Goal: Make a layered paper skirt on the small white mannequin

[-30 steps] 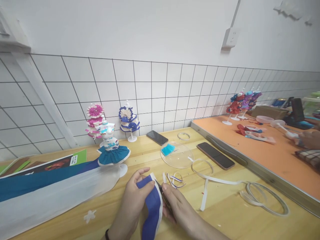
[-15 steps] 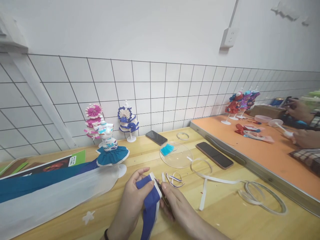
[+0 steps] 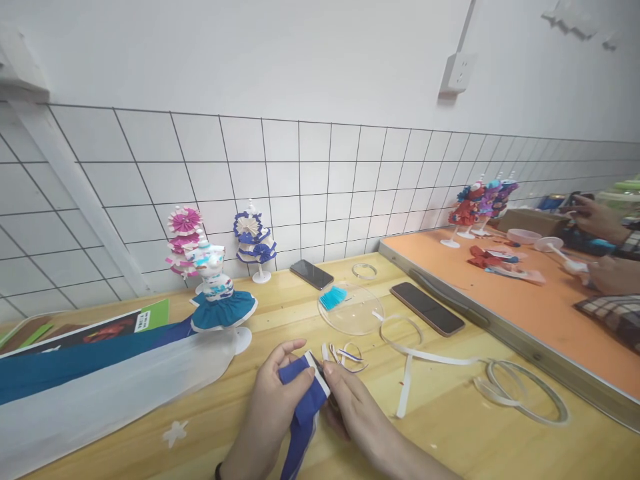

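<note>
My left hand [image 3: 270, 407] pinches a blue strip with a white border [image 3: 306, 395] between thumb and fingers, and its long end hangs down toward the table's front. At the strip's white-edged end, my right hand [image 3: 356, 407] is closed around dark scissors [image 3: 332, 399], mostly hidden by the fingers. Just beyond both hands lie curled thin offcuts [image 3: 350, 359] in white and blue. Left of my hands stands a small white dress form [image 3: 210, 267] wearing a teal pleated skirt [image 3: 225, 311].
Behind are a clear disc [image 3: 353, 320] with turquoise pleated pieces [image 3: 333, 298], two phones [image 3: 427, 308] and white tape [image 3: 440, 359]. Teal and white sheets [image 3: 125, 380] cover the left side. At right, another person's hands [image 3: 613, 275] are over an orange table [image 3: 550, 320].
My left hand and the blue strip have shifted slightly right, and the strip's end is closer to my right hand. The right hand stays almost in place.
</note>
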A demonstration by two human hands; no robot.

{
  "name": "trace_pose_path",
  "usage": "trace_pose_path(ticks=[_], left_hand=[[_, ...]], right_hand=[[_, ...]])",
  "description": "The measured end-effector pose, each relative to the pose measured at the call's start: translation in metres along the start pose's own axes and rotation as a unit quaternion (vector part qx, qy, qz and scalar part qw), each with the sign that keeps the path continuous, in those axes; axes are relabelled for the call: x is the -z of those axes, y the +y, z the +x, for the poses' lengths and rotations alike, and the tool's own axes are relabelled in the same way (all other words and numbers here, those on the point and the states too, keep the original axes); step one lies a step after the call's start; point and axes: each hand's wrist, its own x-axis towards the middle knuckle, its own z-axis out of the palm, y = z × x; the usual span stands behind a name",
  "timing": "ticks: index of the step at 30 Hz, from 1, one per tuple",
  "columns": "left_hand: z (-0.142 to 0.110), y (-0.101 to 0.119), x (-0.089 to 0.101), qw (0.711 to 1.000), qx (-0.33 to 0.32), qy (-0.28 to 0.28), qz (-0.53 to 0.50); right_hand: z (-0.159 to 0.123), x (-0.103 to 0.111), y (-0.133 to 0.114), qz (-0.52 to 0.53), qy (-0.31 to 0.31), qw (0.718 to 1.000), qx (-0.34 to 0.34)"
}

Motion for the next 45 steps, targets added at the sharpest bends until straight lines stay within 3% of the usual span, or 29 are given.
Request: trace_pose_path(ticks=[30,45], left_hand=[[-0.0026,-0.0008,-0.0022,1.000,0.001,-0.007,0.000],[-0.0014,-0.0012,-0.0035,1.000,0.010,-0.015,-0.022]], right_hand=[[-0.0007,0.0004,-0.0073,-0.030,0.016,0.999,-0.005],[0.0018,0.0008,-0.0015,-0.033,0.029,0.998,0.038]])
